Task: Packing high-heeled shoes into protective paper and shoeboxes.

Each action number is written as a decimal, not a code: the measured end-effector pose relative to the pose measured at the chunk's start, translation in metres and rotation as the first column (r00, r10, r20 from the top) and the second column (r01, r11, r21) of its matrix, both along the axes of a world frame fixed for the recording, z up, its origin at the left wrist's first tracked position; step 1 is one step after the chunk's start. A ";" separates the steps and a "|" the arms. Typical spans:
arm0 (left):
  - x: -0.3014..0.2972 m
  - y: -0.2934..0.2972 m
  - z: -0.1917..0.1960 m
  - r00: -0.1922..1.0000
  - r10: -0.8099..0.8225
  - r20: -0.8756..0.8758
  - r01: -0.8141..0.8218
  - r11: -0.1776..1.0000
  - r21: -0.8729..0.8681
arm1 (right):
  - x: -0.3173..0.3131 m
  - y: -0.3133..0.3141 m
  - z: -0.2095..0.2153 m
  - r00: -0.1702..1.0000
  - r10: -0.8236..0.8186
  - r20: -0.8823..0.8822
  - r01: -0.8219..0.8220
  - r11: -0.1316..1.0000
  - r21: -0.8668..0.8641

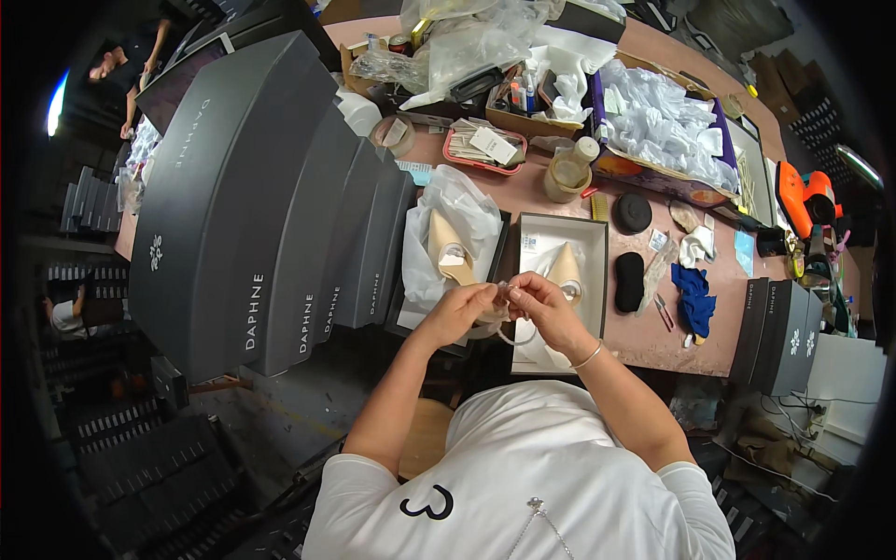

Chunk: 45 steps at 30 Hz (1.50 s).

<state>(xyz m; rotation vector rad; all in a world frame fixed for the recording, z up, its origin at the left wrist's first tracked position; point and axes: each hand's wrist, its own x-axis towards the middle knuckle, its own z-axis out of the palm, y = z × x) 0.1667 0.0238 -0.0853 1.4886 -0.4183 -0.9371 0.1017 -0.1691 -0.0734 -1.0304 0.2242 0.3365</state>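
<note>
My left hand [457,314] and my right hand [551,312] meet in front of me, fingertips pinched on a small clear plastic-looking piece [493,317]. A pale thin strap [519,342] loops below my fingers; what it belongs to is partly hidden. Behind my left hand, a beige pointed shoe [442,239] lies on white tissue paper [420,266] in an open dark shoebox. Just beyond my right hand, a second beige shoe [566,267] rests in an open white-lined box [601,289], partly covered by the hand.
Stacked dark grey shoeboxes [224,215] rise at left; more boxes [779,327] stand at right. Across the table are a pink basket [485,147], a jar [566,175], a carton of crumpled paper [663,126], a black brush [629,282], tweezers [664,313] and a blue cloth [693,301].
</note>
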 end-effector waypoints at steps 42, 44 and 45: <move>-0.046 -0.004 0.037 0.925 0.362 -0.112 -0.379 0.893 -0.242 | -0.015 0.009 0.043 0.958 0.132 0.254 0.046 0.805 -0.592; -0.046 -0.004 0.037 0.924 0.369 -0.099 -0.383 0.888 -0.254 | -0.016 0.009 0.044 0.961 0.169 0.221 0.003 0.790 -0.614; -0.045 -0.004 0.038 0.926 0.367 -0.094 -0.378 0.893 -0.244 | -0.016 0.009 0.044 0.961 0.187 0.204 -0.019 0.781 -0.625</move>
